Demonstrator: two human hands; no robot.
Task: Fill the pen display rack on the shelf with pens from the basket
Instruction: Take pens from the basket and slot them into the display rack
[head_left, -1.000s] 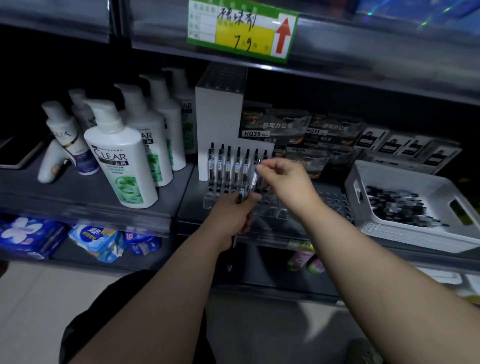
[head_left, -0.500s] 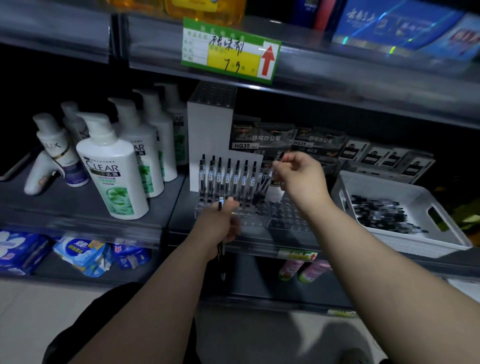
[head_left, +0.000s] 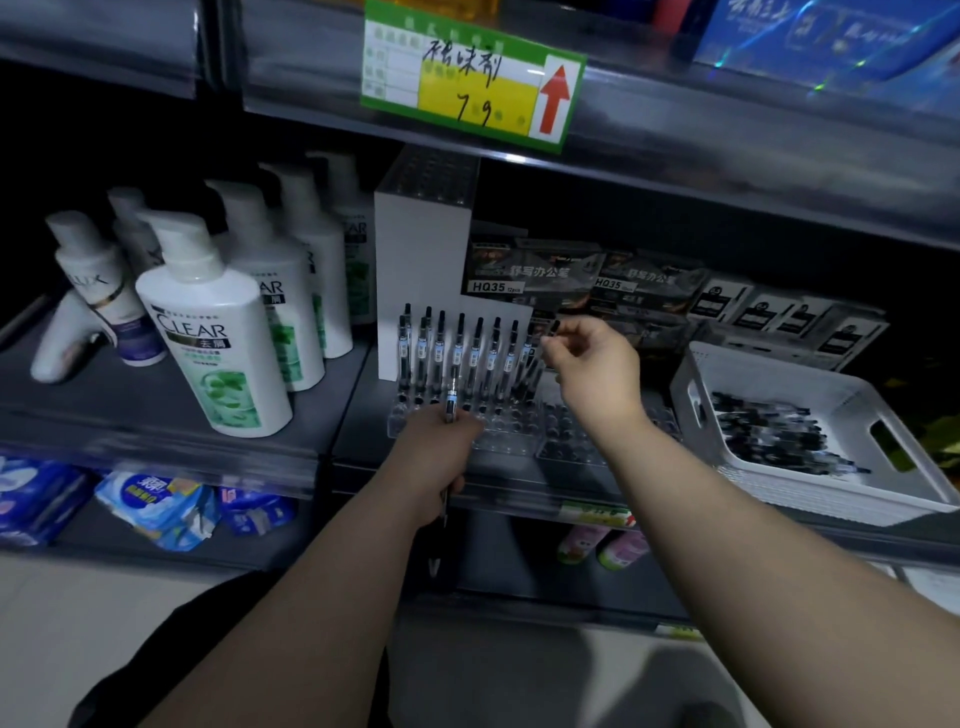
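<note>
Right hand pinches the top end of a pen between thumb and fingertips. The pen leans tip-down and to the left toward the rack, just right of the standing pens, and looks about ready to seat. Left hand, at the rack's front edge, grips a spare pen upright in its fist, and the basket sits off to the right.

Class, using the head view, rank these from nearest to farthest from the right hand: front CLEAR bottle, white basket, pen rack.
1. Pen rack, just under the right hand.
2. White basket, to its right.
3. Front CLEAR bottle, far left.
</note>
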